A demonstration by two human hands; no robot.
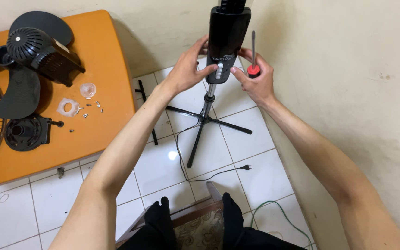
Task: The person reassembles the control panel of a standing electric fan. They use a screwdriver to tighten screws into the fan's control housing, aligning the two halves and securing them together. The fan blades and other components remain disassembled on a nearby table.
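Head view: both hands' grip clasps the fan control column, right hand also pinching a screwdriver, beside an orange table strewn with fan parts

The black control housing of the fan stand is the reference point. The left hand grips its left side, thumb near the white buttons. The right hand touches its right side while clasping a red-handled screwdriver, shaft upright. Well left of the housing, an orange table carries the motor unit, fan blade and loose screws
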